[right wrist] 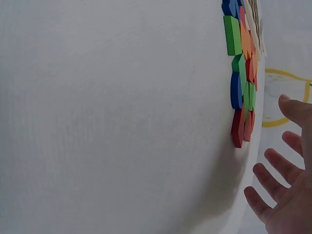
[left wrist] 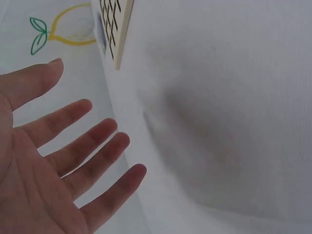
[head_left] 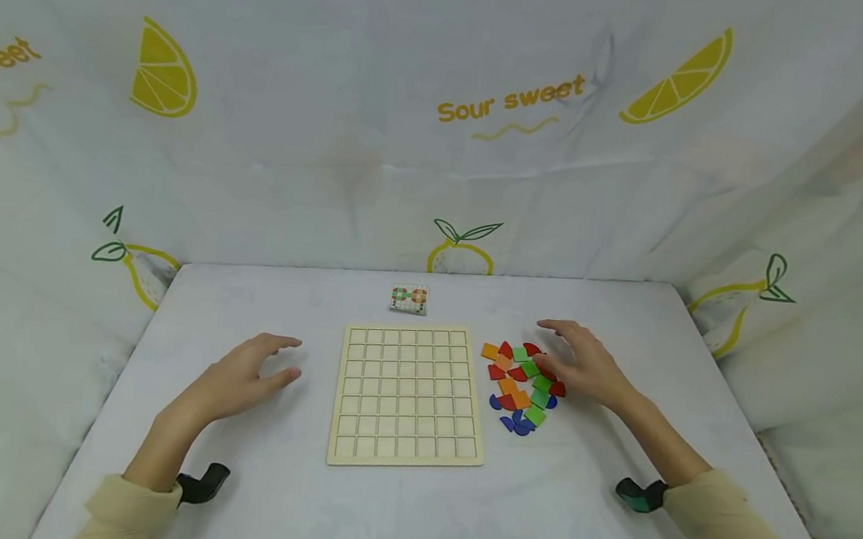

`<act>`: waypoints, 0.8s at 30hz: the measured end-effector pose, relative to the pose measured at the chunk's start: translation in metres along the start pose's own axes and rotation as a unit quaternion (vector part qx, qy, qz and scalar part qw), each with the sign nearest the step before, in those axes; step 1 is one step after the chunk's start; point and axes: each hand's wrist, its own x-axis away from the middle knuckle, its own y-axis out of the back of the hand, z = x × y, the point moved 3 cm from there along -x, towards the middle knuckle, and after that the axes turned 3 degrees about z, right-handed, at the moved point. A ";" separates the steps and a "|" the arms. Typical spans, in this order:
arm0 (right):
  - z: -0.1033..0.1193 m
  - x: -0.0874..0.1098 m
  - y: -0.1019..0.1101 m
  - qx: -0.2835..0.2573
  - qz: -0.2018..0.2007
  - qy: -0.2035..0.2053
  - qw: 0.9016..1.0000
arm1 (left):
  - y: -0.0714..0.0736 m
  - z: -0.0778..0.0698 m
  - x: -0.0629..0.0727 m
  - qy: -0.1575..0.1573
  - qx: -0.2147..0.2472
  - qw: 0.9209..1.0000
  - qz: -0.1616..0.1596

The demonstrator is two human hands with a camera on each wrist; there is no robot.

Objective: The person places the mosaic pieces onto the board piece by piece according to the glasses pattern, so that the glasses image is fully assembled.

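A square wooden grid board (head_left: 409, 393) lies flat in the middle of the white table, its cells bare. To its right is a loose pile of flat coloured pieces (head_left: 521, 384): green and orange squares, red and blue curved ones. My right hand (head_left: 586, 365) hovers at the pile's right side with fingers spread, overlapping a few red pieces in the head view; nothing is in its grasp. My left hand (head_left: 247, 378) is held above the table left of the board, its palm and spread fingers (left wrist: 105, 146) holding nothing.
Behind the board lies a small stack of pattern cards (head_left: 409, 298), the top one printed with a coloured grid. A white cloth (head_left: 296, 168) with lemon prints hangs behind and beside the table. Each wrist carries a black camera mount (head_left: 204, 483).
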 end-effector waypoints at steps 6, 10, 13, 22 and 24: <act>-0.002 -0.005 -0.010 -0.032 -0.004 0.019 0.999 | -0.021 -0.006 0.001 -0.021 0.059 0.998 0.033; -0.006 -0.009 -0.013 -0.033 0.000 0.014 0.999 | -0.032 -0.006 0.001 -0.015 0.086 0.995 0.052; -0.008 -0.012 -0.014 -0.037 0.009 0.005 0.999 | -0.039 -0.008 0.001 -0.005 0.109 0.992 0.059; -0.013 -0.022 -0.014 -0.050 0.039 -0.023 0.998 | -0.054 -0.013 0.003 0.005 0.156 0.985 0.074; -0.014 -0.024 -0.013 -0.050 0.042 -0.026 0.998 | -0.057 -0.016 0.001 0.005 0.162 0.984 0.077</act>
